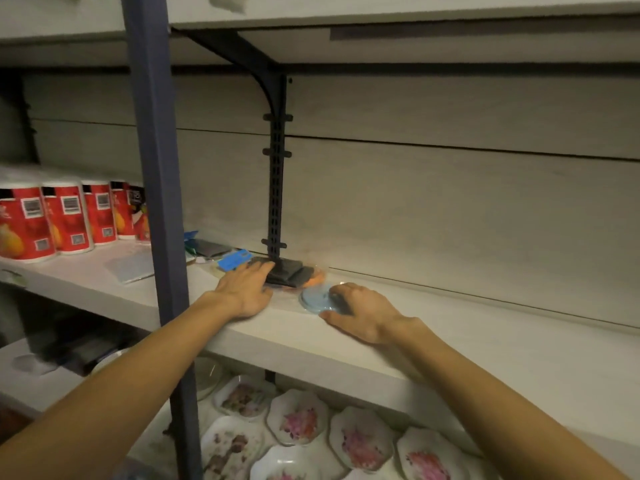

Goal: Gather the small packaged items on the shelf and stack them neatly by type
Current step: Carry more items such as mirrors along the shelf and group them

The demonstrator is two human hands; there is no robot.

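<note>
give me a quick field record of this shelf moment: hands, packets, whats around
left hand: flat, fingers straight, touching the dark packets
right hand: fingers curled over the round blue packet
blue packet: lies left of the dark packets, beyond the left hand
shelf: pale board, items near the black bracket post
red tubs: row at far left, upright
floral dishes: on the level below
</note>
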